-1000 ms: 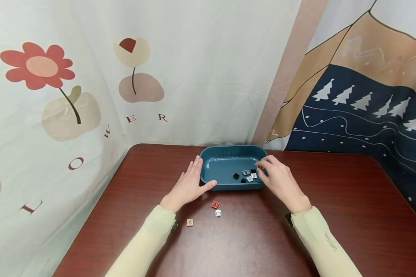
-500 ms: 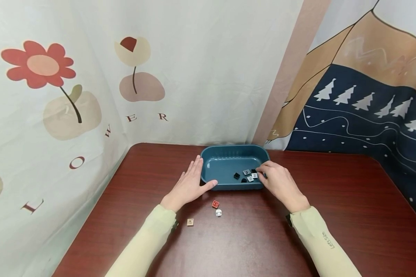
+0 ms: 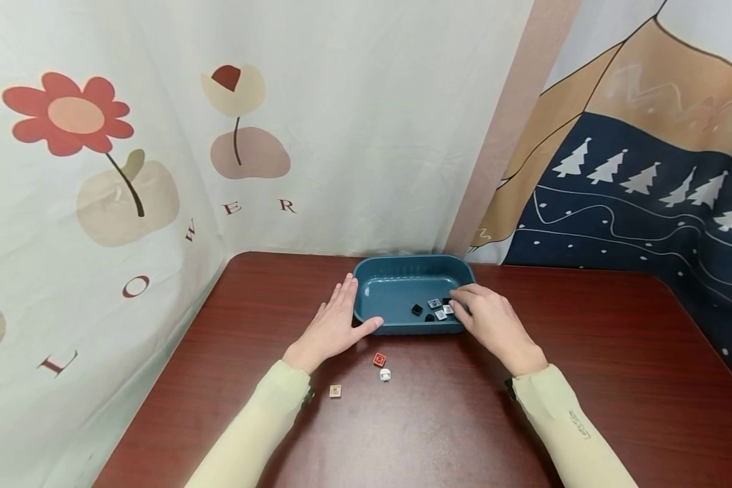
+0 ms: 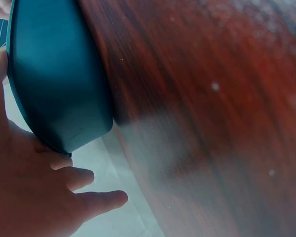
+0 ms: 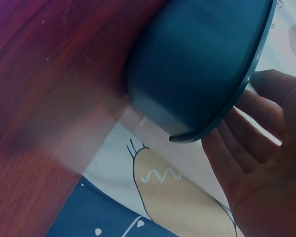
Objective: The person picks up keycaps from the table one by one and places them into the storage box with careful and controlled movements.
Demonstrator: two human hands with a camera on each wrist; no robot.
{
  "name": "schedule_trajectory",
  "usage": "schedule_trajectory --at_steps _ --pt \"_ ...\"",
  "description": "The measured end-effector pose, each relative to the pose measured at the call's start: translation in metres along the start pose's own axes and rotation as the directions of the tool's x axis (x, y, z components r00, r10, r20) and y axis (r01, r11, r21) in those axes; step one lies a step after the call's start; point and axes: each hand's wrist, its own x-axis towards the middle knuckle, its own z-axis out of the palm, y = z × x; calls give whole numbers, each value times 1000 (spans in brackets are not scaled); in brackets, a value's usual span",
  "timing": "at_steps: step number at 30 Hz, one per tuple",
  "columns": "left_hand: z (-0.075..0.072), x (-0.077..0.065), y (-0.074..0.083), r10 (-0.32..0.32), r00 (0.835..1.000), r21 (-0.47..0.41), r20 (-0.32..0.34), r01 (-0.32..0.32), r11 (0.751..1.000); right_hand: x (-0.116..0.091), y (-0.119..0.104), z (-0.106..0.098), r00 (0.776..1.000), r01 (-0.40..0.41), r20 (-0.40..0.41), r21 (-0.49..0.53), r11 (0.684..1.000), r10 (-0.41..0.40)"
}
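Note:
A teal oval basin [image 3: 396,288] stands at the table's far edge. Keycaps lie in its right part, among them a grey one [image 3: 434,303], a white one [image 3: 441,315] and a black one [image 3: 417,310]. My left hand [image 3: 335,318] rests along the basin's left end, fingers straight, thumb at the front rim. My right hand [image 3: 494,318] reaches over the right rim, thumb and forefinger beside the keycaps. In the right wrist view its fingertips are hidden behind the basin wall [image 5: 197,64], so I cannot tell whether they pinch a keycap.
On the table [image 3: 451,420] in front of the basin lie a red keycap [image 3: 379,360], a white keycap [image 3: 385,375] and a beige keycap [image 3: 335,391]. A printed curtain [image 3: 354,135] hangs right behind the table's far edge.
My right hand has lowered slightly at the basin's right end, and its fingertips have shifted a little. The left hand, the basin and the visible keycaps stay where they were.

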Motion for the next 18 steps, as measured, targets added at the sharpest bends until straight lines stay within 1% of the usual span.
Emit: schedule_trajectory --at_steps 6,11,14,18 --pt "0 0 1 -1 1000 -4 5 1 1000 -5 3 -6 998 -52 -36 -2 999 52" --pt "-1 -1 1 -6 1000 -8 10 7 1000 -11 8 -7 998 -49 -38 -29 998 48" --pt "-1 -1 1 -4 1000 -9 7 4 1000 -15 10 -7 999 -38 -11 -57 998 37" --pt "0 -1 1 -3 1000 -8 2 3 1000 -21 11 -7 996 -44 69 -86 995 50"
